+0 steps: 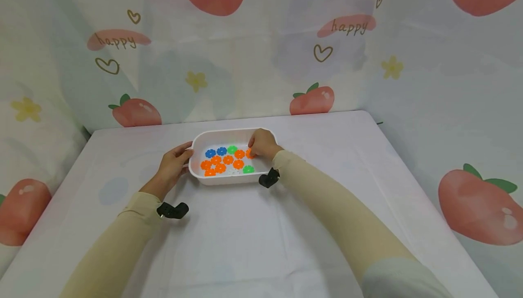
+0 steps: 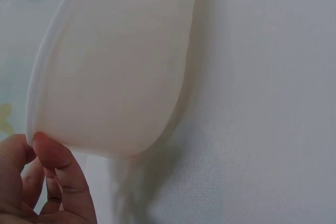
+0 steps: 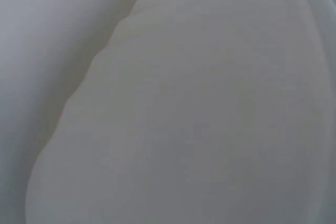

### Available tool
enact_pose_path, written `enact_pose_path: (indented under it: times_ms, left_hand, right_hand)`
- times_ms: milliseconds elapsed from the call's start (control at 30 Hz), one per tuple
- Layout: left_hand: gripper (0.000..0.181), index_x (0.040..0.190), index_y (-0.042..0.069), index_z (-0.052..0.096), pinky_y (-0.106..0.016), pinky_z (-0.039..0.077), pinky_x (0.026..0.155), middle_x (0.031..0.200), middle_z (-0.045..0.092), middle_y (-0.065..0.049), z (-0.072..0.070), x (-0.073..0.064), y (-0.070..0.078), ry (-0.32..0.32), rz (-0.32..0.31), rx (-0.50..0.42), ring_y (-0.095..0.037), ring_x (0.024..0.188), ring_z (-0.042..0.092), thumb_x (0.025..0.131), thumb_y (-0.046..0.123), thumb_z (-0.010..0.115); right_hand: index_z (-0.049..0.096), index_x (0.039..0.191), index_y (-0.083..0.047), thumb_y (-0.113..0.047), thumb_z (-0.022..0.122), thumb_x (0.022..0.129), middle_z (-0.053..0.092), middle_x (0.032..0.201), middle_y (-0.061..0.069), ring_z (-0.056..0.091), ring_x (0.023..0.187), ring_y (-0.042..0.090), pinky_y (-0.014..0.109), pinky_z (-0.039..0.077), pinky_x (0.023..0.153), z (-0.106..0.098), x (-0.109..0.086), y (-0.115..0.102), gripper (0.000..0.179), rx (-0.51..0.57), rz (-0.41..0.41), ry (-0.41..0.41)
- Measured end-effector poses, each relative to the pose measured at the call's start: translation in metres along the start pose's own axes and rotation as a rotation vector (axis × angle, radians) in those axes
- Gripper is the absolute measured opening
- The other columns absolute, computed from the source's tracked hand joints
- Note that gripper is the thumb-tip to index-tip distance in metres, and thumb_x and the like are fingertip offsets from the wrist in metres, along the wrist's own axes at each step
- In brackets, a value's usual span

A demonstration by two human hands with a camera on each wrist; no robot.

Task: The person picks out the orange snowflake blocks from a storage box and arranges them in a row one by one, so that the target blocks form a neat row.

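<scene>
A white plastic tub (image 1: 230, 180) stands on the table with a layer of flower-shaped interlocking discs inside. Several are orange (image 1: 228, 159), two are blue (image 1: 210, 153), and two are green (image 1: 248, 169). At the tub's left end my left hand (image 1: 173, 166) grips the rim between thumb and fingers; the left wrist view shows its thumb (image 2: 55, 153) pressed against the lip. My right hand (image 1: 263, 143) reaches over the right end, fingertips bent down, pinching an orange disc (image 1: 250, 154) that they partly cover. Only the tub's outer wall (image 3: 184, 103) fills the right wrist view.
A white cloth covers the table (image 1: 245, 239), which runs back to a printed curtain (image 1: 253, 71) with fruit and hearts. Similar curtain hangs along both sides. Black straps (image 1: 173, 211) sit on both wrists, the right one close to the tub's front right corner.
</scene>
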State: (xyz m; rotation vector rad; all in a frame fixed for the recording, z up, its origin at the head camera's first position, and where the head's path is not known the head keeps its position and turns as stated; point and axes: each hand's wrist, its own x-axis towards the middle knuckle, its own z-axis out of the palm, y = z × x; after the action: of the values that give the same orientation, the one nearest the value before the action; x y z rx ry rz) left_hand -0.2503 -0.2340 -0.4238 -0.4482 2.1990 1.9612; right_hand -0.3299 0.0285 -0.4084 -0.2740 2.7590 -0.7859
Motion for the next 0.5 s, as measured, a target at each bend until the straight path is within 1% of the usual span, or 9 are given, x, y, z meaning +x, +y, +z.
enact_pose_path:
  times_ms: [167, 200, 300, 400, 433, 500]
  left_hand:
    - [0.051, 0.151, 0.021, 0.041, -0.016, 0.052, 0.074, 0.136, 0.047, -0.007, 0.0012, 0.0007, -0.0003, 0.009, -0.004, 0.005, -0.015, 0.102, 0.054, 0.103, 0.029, 0.053]
    - [0.050, 0.151, 0.021, 0.041, -0.016, 0.052, 0.074, 0.136, 0.048, -0.007, 0.0014, 0.0009, -0.0002, 0.012, -0.007, 0.005, -0.015, 0.102, 0.054, 0.103, 0.029, 0.053]
    - [0.049, 0.150, 0.022, 0.042, -0.016, 0.052, 0.074, 0.136, 0.048, -0.006, 0.0018, 0.0016, -0.0002, 0.021, -0.018, 0.001, -0.015, 0.103, 0.054, 0.103, 0.029, 0.053]
    - [0.049, 0.150, 0.023, 0.042, -0.017, 0.052, 0.074, 0.138, 0.047, -0.006, 0.0018, 0.0019, -0.0002, 0.022, -0.024, -0.001, -0.016, 0.104, 0.054, 0.103, 0.029, 0.052]
    - [0.049, 0.150, 0.023, 0.042, -0.017, 0.052, 0.075, 0.138, 0.047, -0.006, 0.0017, 0.0019, -0.0001, 0.023, -0.028, 0.000, -0.016, 0.104, 0.054, 0.103, 0.029, 0.052]
    - [0.050, 0.151, 0.023, 0.041, -0.017, 0.052, 0.076, 0.140, 0.046, -0.006, 0.0012, 0.0018, -0.0001, 0.022, -0.031, 0.005, -0.017, 0.106, 0.053, 0.103, 0.029, 0.052]
  right_hand:
    - [0.075, 0.094, -0.002, -0.004, 0.078, 0.079, 0.068, 0.093, 0.009, 0.061, 0.083, 0.022, 0.025, 0.051, 0.073, -0.0012, 0.0046, 0.0010, 0.016, 0.021, 0.026, -0.040]
    - [0.075, 0.091, -0.003, -0.003, 0.079, 0.077, 0.068, 0.089, 0.009, 0.060, 0.079, 0.021, 0.024, 0.051, 0.069, -0.0017, 0.0055, 0.0012, 0.014, 0.023, 0.018, -0.039]
    - [0.075, 0.091, -0.002, -0.001, 0.077, 0.079, 0.067, 0.090, 0.009, 0.059, 0.076, 0.020, 0.024, 0.052, 0.067, -0.0033, 0.0062, 0.0000, 0.012, 0.040, 0.027, -0.055]
    - [0.075, 0.093, -0.001, 0.001, 0.075, 0.080, 0.068, 0.093, 0.011, 0.059, 0.074, 0.019, 0.023, 0.052, 0.067, -0.0053, 0.0043, -0.0018, 0.013, 0.061, 0.029, -0.063]
    - [0.075, 0.096, 0.000, 0.001, 0.074, 0.081, 0.069, 0.098, 0.012, 0.060, 0.077, 0.019, 0.023, 0.053, 0.070, -0.0060, 0.0031, -0.0028, 0.015, 0.067, 0.039, -0.071]
    - [0.075, 0.098, 0.000, 0.002, 0.073, 0.082, 0.070, 0.100, 0.012, 0.060, 0.076, 0.018, 0.021, 0.051, 0.068, -0.0071, 0.0010, -0.0038, 0.017, 0.059, 0.027, -0.070]
